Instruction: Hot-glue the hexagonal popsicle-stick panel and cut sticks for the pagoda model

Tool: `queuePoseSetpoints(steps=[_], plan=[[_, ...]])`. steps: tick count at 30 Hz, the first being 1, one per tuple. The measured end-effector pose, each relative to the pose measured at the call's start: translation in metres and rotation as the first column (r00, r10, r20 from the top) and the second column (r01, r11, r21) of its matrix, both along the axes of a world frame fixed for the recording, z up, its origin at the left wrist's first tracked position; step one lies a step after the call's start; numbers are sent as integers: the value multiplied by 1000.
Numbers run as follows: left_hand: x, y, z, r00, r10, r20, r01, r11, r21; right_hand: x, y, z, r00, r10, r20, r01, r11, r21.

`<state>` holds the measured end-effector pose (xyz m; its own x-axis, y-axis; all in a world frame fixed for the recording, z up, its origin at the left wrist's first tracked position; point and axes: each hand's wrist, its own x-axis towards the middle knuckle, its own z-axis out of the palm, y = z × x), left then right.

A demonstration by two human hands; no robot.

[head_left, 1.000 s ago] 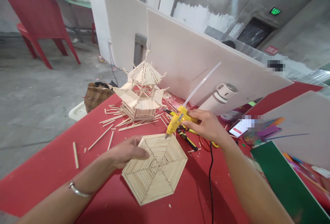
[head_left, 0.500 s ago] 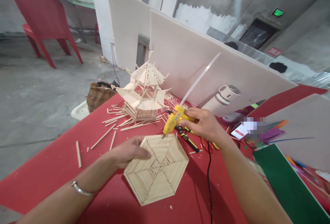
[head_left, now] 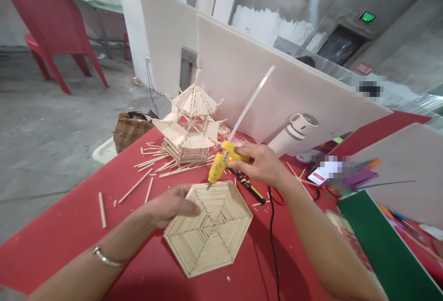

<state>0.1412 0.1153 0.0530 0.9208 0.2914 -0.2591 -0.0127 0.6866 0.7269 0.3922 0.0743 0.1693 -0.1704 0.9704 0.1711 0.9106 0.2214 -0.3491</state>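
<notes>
My left hand (head_left: pixel 175 206) grips a hexagonal panel of wooden sticks (head_left: pixel 221 241) by its upper left edge, thumb on top. The panel's sticks run in rings around a small centre and it is held tilted above the table. In my right hand (head_left: pixel 259 165) is a yellow glue gun (head_left: pixel 219 162), nozzle down, its tip at the panel's upper edge. Whether the tip touches the wood I cannot tell. A long clear glue stick (head_left: pixel 252 102) rises from the gun's back, and a black cord (head_left: pixel 273 241) hangs below my right hand.
Behind the panel stands a pagoda model of sticks (head_left: pixel 192 125), with loose sticks (head_left: pixel 136 185) around it. Pliers (head_left: pixel 251 188) lie beside the gun. Farther right are a white bottle (head_left: pixel 296 130), a phone (head_left: pixel 321 171) and a green board (head_left: pixel 391 245) on the red table (head_left: pixel 62 241).
The glue gun's tip has moved left along the panel's upper edge, with my right hand following. My left hand keeps its hold on the panel. The view has shifted slightly.
</notes>
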Motion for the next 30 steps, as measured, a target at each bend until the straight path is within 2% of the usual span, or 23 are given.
queuePoseSetpoints(steps=[5, 11, 14, 21, 25, 30], plan=[[-2, 0, 0, 999, -11, 31, 11, 1000, 1, 22, 0, -6, 997, -12, -81, 6, 998, -69], [-1, 0, -6, 999, -17, 44, 17, 1000, -5, 52, -22, -10, 982, -134, -137, 114, 983, -144], [0, 0, -6, 999, -22, 35, 23, 1000, -3, 52, -24, -10, 981, -148, -123, 130, 982, -139], [-1, 3, -3, 1000, -15, 22, 15, 1000, 6, 43, -13, -14, 992, -76, -103, 71, 996, -51], [-2, 4, -5, 999, -10, 39, 10, 1000, -10, 50, -24, -27, 966, -152, -208, 136, 987, -89], [-2, 3, -9, 999, -27, 40, 28, 999, -31, 59, -46, -56, 917, -261, -301, 245, 965, -88]])
